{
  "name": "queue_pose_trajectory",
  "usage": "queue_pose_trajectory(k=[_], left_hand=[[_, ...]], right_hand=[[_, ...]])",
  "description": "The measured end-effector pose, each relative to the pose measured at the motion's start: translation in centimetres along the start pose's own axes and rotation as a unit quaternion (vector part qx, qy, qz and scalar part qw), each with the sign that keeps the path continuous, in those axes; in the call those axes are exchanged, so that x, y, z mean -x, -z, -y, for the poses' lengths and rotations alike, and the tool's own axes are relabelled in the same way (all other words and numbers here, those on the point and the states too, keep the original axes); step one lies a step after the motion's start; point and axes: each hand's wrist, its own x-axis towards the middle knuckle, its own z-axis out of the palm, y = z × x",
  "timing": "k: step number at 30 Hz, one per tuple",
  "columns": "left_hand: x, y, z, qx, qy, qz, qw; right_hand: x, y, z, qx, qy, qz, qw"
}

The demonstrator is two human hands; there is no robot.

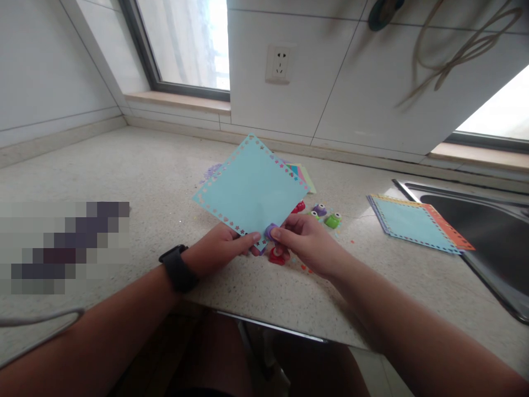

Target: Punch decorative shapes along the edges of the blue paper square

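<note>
A light blue sheet of paper [254, 187], with small shapes punched along its edges, is held up in front of me, one corner towards me. My left hand [233, 242] pinches its lower left edge near that corner, thumb on top. My right hand [300, 237] is closed on a purple craft punch [271, 231] at the sheet's near corner, thumb pressing on it. Just below lies a red punch [276, 256] on the counter, close to my right fingers. Beyond my right hand sit a green punch [333, 220], another purple punch [319, 209] and a partly hidden red one [299, 207].
Punched sheets [421, 220] in blue, orange and yellow lie at the edge of a metal sink [491, 231] on the right. More coloured paper [306, 179] and purple paper bits [210, 172] lie behind the held sheet. A blurred-out patch covers the counter's left.
</note>
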Motion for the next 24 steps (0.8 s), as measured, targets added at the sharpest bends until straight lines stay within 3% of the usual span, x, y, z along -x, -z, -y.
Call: queue_pose_trajectory(k=[24], left_hand=[[-0.07, 0.21, -0.23, 0.000, 0.003, 0.026, 1.000]], right_hand=[[-0.04, 0.19, -0.43, 0.002, 0.007, 0.002, 1.000]])
